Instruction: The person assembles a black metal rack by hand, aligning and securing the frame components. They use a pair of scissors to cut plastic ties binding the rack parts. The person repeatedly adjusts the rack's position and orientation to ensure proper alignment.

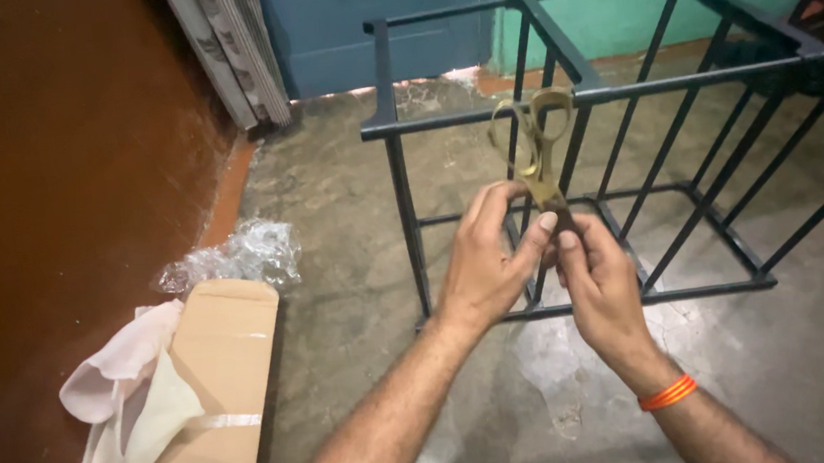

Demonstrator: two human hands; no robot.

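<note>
Brass-coloured scissors (pixel 536 151) at centre, handles toward twelve o'clock; left hand (pixel 486 260) and right hand (pixel 598 285) both pinch the blade end, before black metal frame (pixel 619 94). Grip best kept off the edges.

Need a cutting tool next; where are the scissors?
The scissors are centre frame, handles up, held by both hands before the black metal frame.

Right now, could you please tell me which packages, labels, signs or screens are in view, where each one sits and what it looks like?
Cardboard box: on the floor at lower left, by the red-brown wall; flat, brown, rectangular, with a strip of clear tape.
Bubble wrap: crumpled on the floor just beyond the box; clear and shiny.
Pale cloth: draped over the box's left side; pinkish-white.
No labels, signs or screens show.
</note>
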